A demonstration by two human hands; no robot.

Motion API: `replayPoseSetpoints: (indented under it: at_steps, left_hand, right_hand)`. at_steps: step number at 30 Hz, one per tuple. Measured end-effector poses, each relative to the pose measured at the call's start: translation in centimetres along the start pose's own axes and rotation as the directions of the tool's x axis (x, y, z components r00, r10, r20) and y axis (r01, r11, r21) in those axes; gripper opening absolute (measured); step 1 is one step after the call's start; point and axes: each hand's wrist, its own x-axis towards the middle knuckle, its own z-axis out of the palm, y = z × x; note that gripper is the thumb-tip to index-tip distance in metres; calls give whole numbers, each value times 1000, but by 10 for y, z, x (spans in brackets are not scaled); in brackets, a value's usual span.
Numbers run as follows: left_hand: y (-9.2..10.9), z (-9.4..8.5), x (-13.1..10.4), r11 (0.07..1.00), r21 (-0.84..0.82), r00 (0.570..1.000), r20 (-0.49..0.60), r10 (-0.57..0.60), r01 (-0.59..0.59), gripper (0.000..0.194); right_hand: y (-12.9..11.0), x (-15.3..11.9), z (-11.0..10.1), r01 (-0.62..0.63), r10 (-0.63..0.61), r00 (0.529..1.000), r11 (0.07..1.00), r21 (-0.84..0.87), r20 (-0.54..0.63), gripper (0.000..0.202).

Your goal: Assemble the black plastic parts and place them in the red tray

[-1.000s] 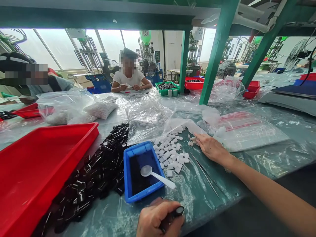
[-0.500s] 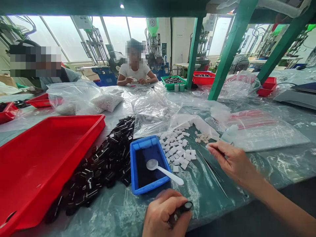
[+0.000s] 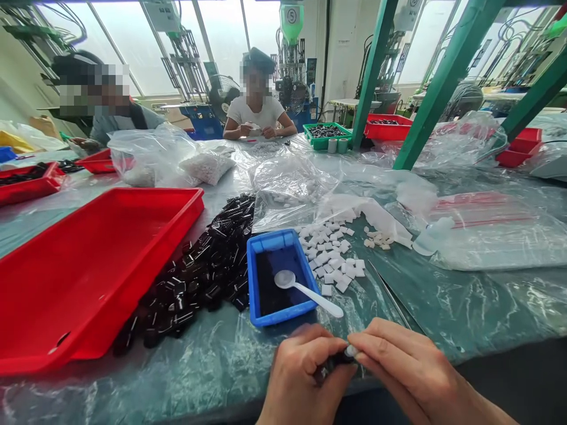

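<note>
My left hand [image 3: 301, 369] is closed around a small black tube-like part [image 3: 337, 358], much of it hidden by the fingers. At the part's open end, my right hand [image 3: 398, 360] pinches a small white piece [image 3: 351, 350], pressed against it. Just beyond the hands is a blue tray [image 3: 283, 319] with dark contents, a white plastic spoon [image 3: 319, 300] lying across its rim. Right of the tray are loose white square pieces [image 3: 330, 260] and a few smaller cream pieces [image 3: 377, 239]. Metal tweezers [image 3: 392, 296] lie near my right hand.
A heap of black parts [image 3: 190, 286] spreads between the blue tray and a large red tray [image 3: 106, 236]. Clear plastic bags [image 3: 500, 236] lie at right. Green posts [image 3: 436, 88] rise from the table. Two people sit across it, one [image 3: 257, 112] holding something.
My right hand has come from beside the cream pieces to the black part in my left hand, bringing a small white piece against its end. The camera view has tilted down and shifted left.
</note>
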Motion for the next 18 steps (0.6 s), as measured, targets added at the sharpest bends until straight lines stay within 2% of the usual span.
replayPoseSetpoints:
  at_steps: [10,16,18]
  left_hand:
    - [6,1,5,997,20,995,-67,76,-74,8]
    - [8,1,7,998,9,996,-58,61,-61,8]
    - [8,1,7,998,11,997,-56,58,-57,8]
  right_hand:
    - [10,-4,7,131,-130,991,985,-110,15,23]
    - [5,0,-3,137,-131,990,981,-136,52,29]
    - [3,4,-6,126,-114,988,984,-122,101,30]
